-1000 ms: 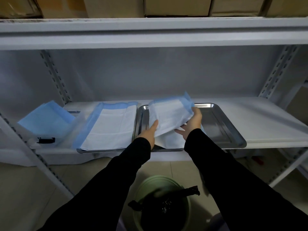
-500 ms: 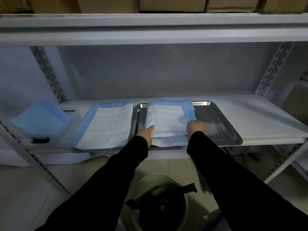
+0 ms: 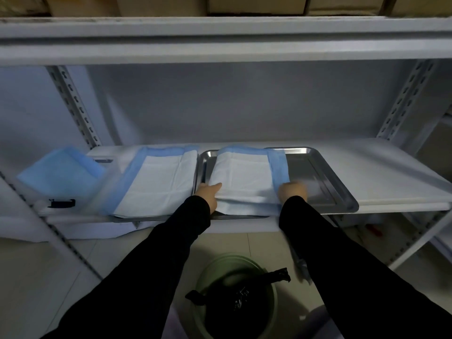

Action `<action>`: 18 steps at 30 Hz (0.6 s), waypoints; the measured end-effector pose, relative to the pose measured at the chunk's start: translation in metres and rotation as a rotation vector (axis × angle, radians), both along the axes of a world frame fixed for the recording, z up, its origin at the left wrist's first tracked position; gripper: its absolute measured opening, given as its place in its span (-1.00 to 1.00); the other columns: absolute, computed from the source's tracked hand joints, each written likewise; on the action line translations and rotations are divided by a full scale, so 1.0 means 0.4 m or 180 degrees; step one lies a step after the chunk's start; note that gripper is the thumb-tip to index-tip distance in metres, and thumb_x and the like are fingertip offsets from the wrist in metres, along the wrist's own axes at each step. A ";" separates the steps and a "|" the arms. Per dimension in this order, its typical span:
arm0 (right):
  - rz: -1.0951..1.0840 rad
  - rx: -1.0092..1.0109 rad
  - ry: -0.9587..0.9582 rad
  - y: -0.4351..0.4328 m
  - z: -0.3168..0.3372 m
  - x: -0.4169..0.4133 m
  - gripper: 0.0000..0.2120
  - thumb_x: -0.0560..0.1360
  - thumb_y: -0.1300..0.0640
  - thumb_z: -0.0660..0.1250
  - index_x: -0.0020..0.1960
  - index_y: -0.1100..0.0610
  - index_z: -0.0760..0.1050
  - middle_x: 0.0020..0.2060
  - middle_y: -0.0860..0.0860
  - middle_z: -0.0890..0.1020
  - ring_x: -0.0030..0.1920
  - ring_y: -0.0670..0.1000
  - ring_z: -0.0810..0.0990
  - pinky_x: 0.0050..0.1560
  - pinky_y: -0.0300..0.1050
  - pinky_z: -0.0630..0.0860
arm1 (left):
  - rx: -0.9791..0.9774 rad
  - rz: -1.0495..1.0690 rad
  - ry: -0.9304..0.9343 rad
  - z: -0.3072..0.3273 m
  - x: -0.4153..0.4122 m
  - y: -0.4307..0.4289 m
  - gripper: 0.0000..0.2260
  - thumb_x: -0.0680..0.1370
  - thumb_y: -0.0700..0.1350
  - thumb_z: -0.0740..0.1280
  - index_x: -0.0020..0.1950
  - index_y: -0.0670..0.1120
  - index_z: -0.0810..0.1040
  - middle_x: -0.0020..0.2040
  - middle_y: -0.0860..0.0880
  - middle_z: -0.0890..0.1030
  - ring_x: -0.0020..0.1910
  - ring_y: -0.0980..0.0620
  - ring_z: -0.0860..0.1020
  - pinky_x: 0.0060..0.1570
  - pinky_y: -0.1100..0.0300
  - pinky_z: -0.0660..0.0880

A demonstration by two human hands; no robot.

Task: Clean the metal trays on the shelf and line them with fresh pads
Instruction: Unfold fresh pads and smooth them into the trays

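Note:
A folded white pad with blue borders (image 3: 244, 177) lies in the left half of the right metal tray (image 3: 325, 182) on the shelf. My left hand (image 3: 209, 194) holds the pad's near left corner, thumb on top. My right hand (image 3: 292, 192), blurred, grips the pad's near right edge with curled fingers. The right half of this tray shows bare metal. The left tray (image 3: 146, 218) is almost fully covered by a spread pad (image 3: 159, 184); only its front rim shows.
A clear plastic box with a black latch (image 3: 61, 184) holding blue pads sits at the shelf's left end. A green bin with a black bag (image 3: 234, 297) stands on the floor below my arms. Slotted shelf posts (image 3: 73, 106) rise on both sides; bare shelf (image 3: 391, 172) lies right.
The pad was held raised and tilted above the right tray; both hands have lowered it flat into the tray and drawn back to its near edge.

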State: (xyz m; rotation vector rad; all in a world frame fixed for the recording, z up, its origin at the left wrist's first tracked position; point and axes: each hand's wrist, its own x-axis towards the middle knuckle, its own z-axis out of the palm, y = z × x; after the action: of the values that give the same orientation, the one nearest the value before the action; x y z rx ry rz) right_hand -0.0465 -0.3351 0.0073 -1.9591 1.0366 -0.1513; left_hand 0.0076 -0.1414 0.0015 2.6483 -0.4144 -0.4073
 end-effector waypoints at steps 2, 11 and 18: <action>-0.0035 0.0124 -0.0019 -0.007 -0.004 0.002 -0.69 0.59 0.23 0.15 0.26 0.36 0.46 0.22 0.23 0.55 0.24 0.19 0.51 0.00 -0.12 0.39 | 0.0266 -0.0049 -0.0071 0.002 -0.002 0.002 -0.54 0.59 -0.30 0.09 0.50 -0.12 0.21 0.46 -0.21 0.17 0.36 -0.16 0.35 0.37 0.20 0.25; 0.0194 0.0463 -0.0504 -0.021 0.006 -0.006 -0.71 0.57 0.16 0.25 0.18 0.33 0.54 -0.05 0.12 0.55 -0.14 0.06 0.51 -0.29 -0.38 0.41 | 0.1450 -0.0481 -0.0701 0.006 -0.019 0.007 -0.41 0.51 0.05 0.26 0.50 0.05 0.13 0.49 -0.13 0.15 0.44 -0.16 0.14 0.41 0.04 0.13; 0.0141 0.1099 -0.1036 -0.006 0.014 -0.022 -0.88 0.55 0.21 0.28 -0.05 0.24 0.57 -0.16 0.14 0.55 -0.25 0.06 0.51 -0.18 -0.17 0.46 | 0.0605 -0.1189 -0.1170 0.032 -0.074 -0.085 -0.51 0.53 0.17 0.25 0.45 0.12 0.32 0.49 -0.01 0.25 0.46 -0.03 0.16 0.41 0.10 0.09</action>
State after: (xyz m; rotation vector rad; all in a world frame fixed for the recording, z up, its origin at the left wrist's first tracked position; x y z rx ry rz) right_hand -0.0554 -0.3373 0.0129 -1.5798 0.7493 -0.2409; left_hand -0.0221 -0.1752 0.0145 2.8321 -1.0414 -0.0646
